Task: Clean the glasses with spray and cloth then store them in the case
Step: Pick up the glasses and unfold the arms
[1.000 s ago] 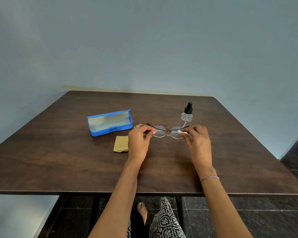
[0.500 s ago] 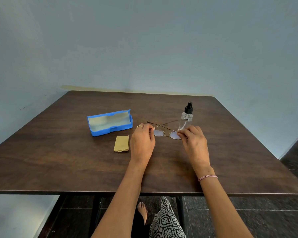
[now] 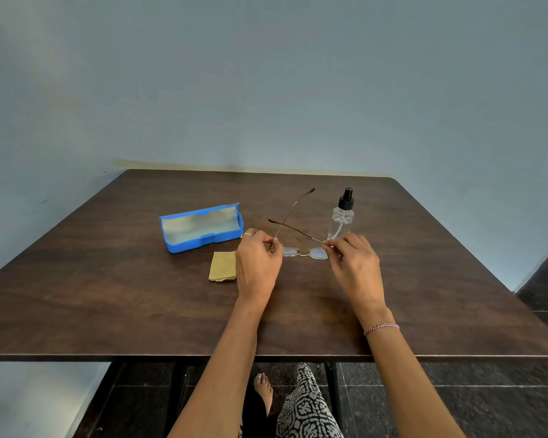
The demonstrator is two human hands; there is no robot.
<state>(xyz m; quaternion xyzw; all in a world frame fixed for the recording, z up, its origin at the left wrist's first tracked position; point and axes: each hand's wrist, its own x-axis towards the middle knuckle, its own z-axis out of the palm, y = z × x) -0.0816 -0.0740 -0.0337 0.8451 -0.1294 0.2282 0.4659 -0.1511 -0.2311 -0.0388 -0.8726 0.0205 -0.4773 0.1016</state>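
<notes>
Currently gripped at both hinge ends by left hand [image 3: 257,263] and right hand [image 3: 356,267]: glasses [image 3: 306,252], long axis 9-to-3 o'clock, temples crossing toward 12. Nearest right hand, at 12: spray bottle [image 3: 340,221]. Beside left hand, at 9: cloth [image 3: 222,270].

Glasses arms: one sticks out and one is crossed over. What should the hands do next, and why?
Probably the right hand should swing its arm open too. On the glasses, the arm by the left hand is unfolded, while the other crosses behind the lenses. Then the spray bottle can reach both lenses.
</notes>
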